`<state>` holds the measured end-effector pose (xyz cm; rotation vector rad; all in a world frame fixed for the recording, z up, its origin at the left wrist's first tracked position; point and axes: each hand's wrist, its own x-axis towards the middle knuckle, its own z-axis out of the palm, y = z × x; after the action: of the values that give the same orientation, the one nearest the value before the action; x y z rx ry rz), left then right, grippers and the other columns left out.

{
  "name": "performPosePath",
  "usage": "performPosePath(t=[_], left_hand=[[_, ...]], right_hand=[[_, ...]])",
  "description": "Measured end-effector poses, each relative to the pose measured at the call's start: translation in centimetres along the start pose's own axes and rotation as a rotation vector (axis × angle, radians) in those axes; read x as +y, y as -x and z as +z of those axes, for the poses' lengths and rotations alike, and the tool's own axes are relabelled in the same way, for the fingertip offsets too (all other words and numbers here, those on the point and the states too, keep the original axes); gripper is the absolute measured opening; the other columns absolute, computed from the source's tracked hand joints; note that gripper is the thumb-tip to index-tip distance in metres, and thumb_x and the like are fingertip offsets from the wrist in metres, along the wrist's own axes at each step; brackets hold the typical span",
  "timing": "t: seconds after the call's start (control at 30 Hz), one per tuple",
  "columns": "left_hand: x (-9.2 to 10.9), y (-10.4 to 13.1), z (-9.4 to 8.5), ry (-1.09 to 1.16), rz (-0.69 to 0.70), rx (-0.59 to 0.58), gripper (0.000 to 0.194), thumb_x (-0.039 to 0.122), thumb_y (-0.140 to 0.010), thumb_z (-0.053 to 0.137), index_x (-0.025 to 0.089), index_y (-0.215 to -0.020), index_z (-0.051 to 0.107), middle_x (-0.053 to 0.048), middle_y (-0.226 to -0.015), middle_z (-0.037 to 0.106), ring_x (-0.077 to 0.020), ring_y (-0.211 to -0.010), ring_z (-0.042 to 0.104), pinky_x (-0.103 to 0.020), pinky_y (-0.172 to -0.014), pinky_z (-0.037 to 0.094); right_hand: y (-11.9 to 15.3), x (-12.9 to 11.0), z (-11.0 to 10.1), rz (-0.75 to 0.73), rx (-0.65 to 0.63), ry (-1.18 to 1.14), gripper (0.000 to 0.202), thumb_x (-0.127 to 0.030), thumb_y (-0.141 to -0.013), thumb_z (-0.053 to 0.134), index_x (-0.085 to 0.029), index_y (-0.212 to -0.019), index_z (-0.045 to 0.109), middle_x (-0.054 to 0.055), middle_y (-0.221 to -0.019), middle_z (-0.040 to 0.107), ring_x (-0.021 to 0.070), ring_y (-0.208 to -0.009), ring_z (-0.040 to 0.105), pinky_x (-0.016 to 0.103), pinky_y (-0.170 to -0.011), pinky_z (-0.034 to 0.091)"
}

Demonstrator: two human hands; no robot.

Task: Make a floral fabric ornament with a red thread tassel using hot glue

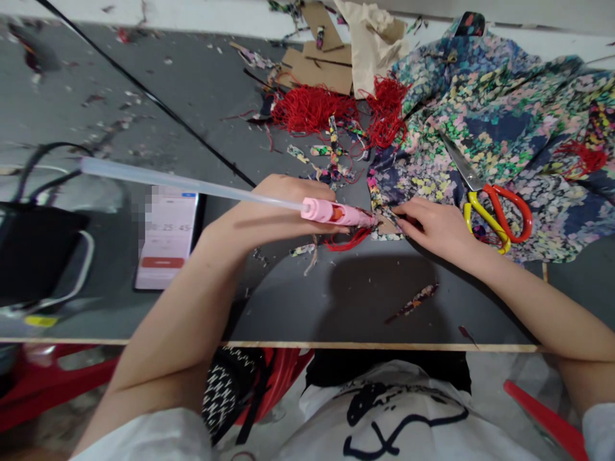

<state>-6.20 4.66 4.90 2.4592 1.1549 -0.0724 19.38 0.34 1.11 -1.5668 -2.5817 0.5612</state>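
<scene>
My left hand point(293, 202) is wrapped round a pink glue gun point(336, 212), with a long translucent glue stick point(192, 186) sticking out of its back end. The gun's tip meets a small brown cardboard piece point(388, 224) edged with floral fabric. On the right side of that piece, the fingers of my right hand point(430, 224) pinch its edge. Red threads point(353, 242) hang just below the gun. Floral cloth point(519, 128) lies spread beyond my right hand. Scissors point(500, 208) with one red and one yellow handle rest on the cloth.
Bundles of red thread point(314, 109) and cardboard scraps point(331, 64) lie at the back, beside cream cloth point(375, 38). A phone point(166, 240) and a black bag point(41, 253) are on the left. A black cable point(158, 105) runs toward my left hand. Fabric scraps point(418, 299) lie near the front edge.
</scene>
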Motion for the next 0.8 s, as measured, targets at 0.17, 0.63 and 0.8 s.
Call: performPosePath(t=[0.17, 0.63, 0.8], left_hand=[[-0.05, -0.04, 0.11, -0.036, 0.008, 0.002, 0.066, 0.074, -0.082, 0.020, 0.017, -0.057, 0.041, 0.004, -0.058, 0.040, -0.0050, -0.050, 0.031, -0.019, -0.050, 0.021], [-0.12, 0.02, -0.18, -0.027, -0.004, -0.091, 0.043, 0.054, -0.085, 0.047, 0.016, -0.065, 0.049, 0.005, -0.063, 0.046, -0.0048, -0.056, 0.040, -0.017, -0.053, 0.025], [0.08, -0.19, -0.23, 0.039, -0.048, -0.094, 0.047, 0.056, -0.083, 0.049, 0.017, -0.057, 0.042, 0.005, -0.058, 0.042, -0.0057, -0.051, 0.037, -0.019, -0.051, 0.026]], right_hand=[[0.01, 0.15, 0.09, -0.006, 0.008, 0.000, 0.030, -0.029, -0.094, 0.042, -0.019, -0.110, 0.065, 0.004, -0.103, 0.070, 0.0190, -0.090, 0.066, 0.026, -0.060, 0.035], [-0.07, 0.12, 0.09, -0.010, 0.007, -0.012, 0.030, -0.028, -0.093, 0.042, -0.018, -0.110, 0.065, 0.006, -0.103, 0.070, 0.0189, -0.090, 0.065, 0.027, -0.061, 0.035], [0.00, 0.15, 0.16, -0.015, 0.023, -0.017, 0.030, -0.028, -0.093, 0.042, -0.019, -0.109, 0.065, 0.006, -0.103, 0.070, 0.0187, -0.089, 0.064, 0.026, -0.061, 0.035]])
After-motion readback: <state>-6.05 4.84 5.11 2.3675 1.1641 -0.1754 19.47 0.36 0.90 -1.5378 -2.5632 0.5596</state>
